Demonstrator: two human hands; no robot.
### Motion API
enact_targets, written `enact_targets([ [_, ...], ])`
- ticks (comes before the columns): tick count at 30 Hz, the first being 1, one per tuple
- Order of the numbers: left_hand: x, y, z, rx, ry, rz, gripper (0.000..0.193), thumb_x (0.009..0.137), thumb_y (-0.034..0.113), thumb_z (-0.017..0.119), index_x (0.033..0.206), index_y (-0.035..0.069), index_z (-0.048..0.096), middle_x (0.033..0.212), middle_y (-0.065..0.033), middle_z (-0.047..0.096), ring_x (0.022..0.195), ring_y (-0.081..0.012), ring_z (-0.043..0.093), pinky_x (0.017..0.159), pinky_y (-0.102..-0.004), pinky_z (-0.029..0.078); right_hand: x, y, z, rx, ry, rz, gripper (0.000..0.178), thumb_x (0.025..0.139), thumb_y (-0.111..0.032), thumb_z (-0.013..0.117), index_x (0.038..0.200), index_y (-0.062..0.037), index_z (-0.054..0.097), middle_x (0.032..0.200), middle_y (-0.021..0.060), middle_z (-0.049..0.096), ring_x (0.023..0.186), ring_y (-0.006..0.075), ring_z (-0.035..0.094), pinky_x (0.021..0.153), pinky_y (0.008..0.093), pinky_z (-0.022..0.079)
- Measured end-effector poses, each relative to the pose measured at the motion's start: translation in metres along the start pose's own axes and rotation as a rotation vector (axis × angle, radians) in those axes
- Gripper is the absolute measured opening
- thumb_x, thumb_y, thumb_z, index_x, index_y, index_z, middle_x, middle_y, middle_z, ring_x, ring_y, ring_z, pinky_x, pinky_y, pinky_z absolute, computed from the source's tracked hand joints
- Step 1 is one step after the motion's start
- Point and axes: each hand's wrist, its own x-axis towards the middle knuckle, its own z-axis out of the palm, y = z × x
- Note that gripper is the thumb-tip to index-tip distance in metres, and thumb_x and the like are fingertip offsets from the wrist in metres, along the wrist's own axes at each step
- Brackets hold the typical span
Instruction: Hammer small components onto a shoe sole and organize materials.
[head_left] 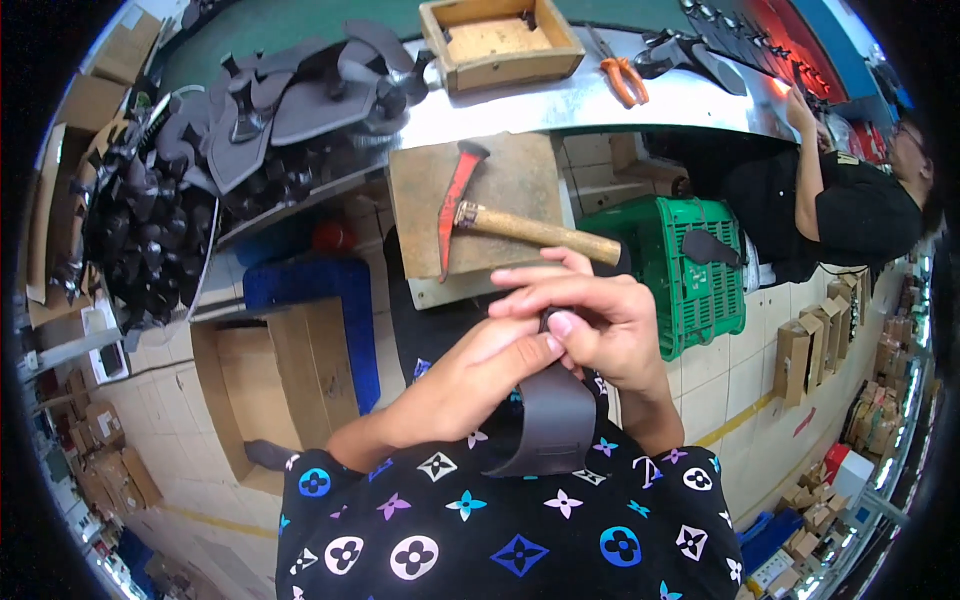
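Observation:
A dark brown leather-like strap piece [556, 420] with a stitched rectangle near its lower end hangs in front of my patterned shirt. Both my hands pinch its upper end. The thumb of my left hand [480, 365] presses on it, and the thumb and fingers of my right hand [615, 320] close round the same spot from the other side. What sits between the fingertips is mostly hidden. Just beyond my hands, a hammer [535, 232] with a red head and wooden handle lies on a worn board [420, 200], its handle end close to my right fingers.
Dark shoe parts [245, 120] pile up at the far left. On the metal bench [470, 120] stand a wooden box [510, 75] and orange-handled pliers [625, 80]. A green crate [700, 290] and a seated person [860, 205] are at right; a cardboard box [250, 400] sits at left.

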Motion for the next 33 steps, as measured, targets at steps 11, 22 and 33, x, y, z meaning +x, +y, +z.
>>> enact_targets([
  [11, 0.006, 0.101, -0.020, 0.889, 1.071, 0.781, 0.023, 0.099, 0.023, 0.059, 0.104, 0.002, 0.068, 0.093, -0.0039, 0.064, 0.083, -0.0125, 0.057, 0.078, -0.0269, 0.045, 0.039, 0.047, -0.112, -0.082, 0.409, -0.082, 0.035, 0.097, -0.020, 0.061, 0.125, 0.0011, 0.063, 0.111, 0.0074, 0.070, 0.089, 0.0130, 0.067, 0.076, 0.0279, 0.053],
  [22, -0.019, 0.175, -0.223, 1.711, 1.701, 0.331, 0.044, 0.090, 0.036, 0.066, 0.113, -0.002, 0.062, 0.110, -0.0223, 0.065, 0.102, -0.0429, 0.061, 0.087, -0.0505, 0.047, 0.157, 0.165, -0.427, -1.521, 0.645, 0.337, 0.066, 0.082, -0.004, 0.060, 0.144, -0.0059, 0.038, 0.150, 0.0190, 0.037, 0.135, 0.0372, 0.041, 0.101, 0.0575, 0.040],
  [33, -0.049, 0.173, -0.157, 1.794, 1.804, -0.012, 0.055, 0.081, 0.032, 0.075, 0.123, 0.001, 0.058, 0.124, -0.0202, 0.061, 0.110, -0.0380, 0.060, 0.098, -0.0457, 0.043, 0.165, 0.078, -0.379, -1.466, 0.711, -0.224, 0.057, 0.076, -0.044, 0.079, 0.113, -0.0039, 0.058, 0.104, 0.0129, 0.063, 0.101, 0.0300, 0.061, 0.089, 0.0451, 0.045],
])
